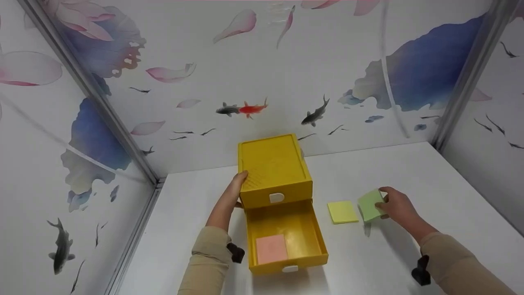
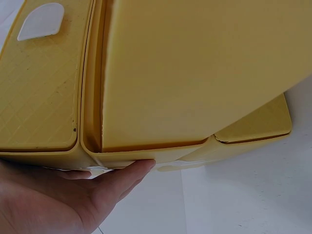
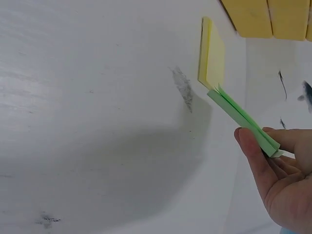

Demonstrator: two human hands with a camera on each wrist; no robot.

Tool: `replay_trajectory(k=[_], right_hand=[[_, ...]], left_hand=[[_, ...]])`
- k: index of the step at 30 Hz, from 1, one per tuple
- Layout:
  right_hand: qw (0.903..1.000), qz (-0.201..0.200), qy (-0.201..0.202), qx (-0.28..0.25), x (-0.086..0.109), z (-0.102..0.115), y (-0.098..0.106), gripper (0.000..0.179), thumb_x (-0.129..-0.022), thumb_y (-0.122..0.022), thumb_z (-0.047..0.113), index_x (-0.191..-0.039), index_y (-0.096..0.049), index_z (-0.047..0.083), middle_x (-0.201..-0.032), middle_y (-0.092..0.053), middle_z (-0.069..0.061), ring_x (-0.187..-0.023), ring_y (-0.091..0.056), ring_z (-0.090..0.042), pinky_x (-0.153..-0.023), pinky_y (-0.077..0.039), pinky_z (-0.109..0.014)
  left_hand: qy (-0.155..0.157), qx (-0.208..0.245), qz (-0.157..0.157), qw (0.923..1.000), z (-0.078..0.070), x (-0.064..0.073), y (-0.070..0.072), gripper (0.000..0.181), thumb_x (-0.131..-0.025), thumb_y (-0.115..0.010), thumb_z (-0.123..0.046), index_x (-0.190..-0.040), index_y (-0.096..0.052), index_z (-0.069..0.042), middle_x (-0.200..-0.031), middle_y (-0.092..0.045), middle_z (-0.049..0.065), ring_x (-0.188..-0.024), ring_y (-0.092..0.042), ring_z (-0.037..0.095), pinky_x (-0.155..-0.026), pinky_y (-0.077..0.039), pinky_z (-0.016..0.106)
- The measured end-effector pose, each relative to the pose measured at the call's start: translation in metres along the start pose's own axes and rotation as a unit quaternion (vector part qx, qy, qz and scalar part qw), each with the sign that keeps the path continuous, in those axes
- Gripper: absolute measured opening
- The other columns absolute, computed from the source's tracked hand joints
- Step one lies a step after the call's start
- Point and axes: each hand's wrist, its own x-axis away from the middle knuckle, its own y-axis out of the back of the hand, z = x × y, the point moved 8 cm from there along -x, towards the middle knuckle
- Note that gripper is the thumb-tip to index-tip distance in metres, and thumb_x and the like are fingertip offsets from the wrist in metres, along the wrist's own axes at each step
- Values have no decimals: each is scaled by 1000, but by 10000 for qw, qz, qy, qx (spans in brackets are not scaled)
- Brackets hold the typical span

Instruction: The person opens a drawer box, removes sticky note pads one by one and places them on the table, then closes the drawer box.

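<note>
A yellow drawer box (image 1: 275,164) stands on the white table with its lower drawer (image 1: 301,229) pulled out. Inside that drawer a pink sticky note pad (image 1: 272,249) lies at the front left. My left hand (image 1: 235,190) rests against the box's left side, thumb near the top edge; the left wrist view shows straight fingers (image 2: 131,173) along the side wall. To the right, my right hand (image 1: 396,205) pinches a green sticky note pad (image 1: 370,205) between thumb and fingers, tilted above the table. Beside it, a yellow sticky note pad (image 1: 343,212) lies flat on the table.
The upper drawer is closed, with a white handle (image 1: 276,198). Behind the box rises a white wall (image 1: 262,73) painted with fish and petals. Side panels stand left and right. Dark smudges (image 3: 183,87) mark the white table (image 1: 368,262).
</note>
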Motion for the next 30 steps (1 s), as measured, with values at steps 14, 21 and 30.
replay_trajectory(k=[14, 21, 30], right_hand=[[9982, -117, -569, 131, -13, -24, -5, 45, -94, -53, -2, -129, -35, -24, -108, -49, -38, -82, -62, -30, -63, -57, -35], [9931, -120, -886, 760, -17, -32, -5, 50, -89, -53, 6, -125, -37, -23, -115, -51, -39, -87, -61, -34, -70, -53, -41], [9865, -106, -1025, 1276, -23, -46, -10, 52, -90, -57, 14, -124, -42, -22, -125, -47, -40, -116, -44, -54, -94, -41, -59]], left_hand=[[545, -808, -414, 9944, -64, 92, -29, 77, -96, -28, -56, -153, -16, -6, -135, -38, 30, -117, -46, 42, -87, -46, 60], [664, -745, -465, 9939, -58, 85, -26, 75, -95, -32, -54, -154, -17, -9, -132, -42, 27, -113, -49, 39, -85, -48, 58], [607, -783, -431, 9942, -56, 85, -23, 75, -96, -32, -54, -154, -16, -11, -135, -41, 27, -117, -47, 40, -88, -44, 61]])
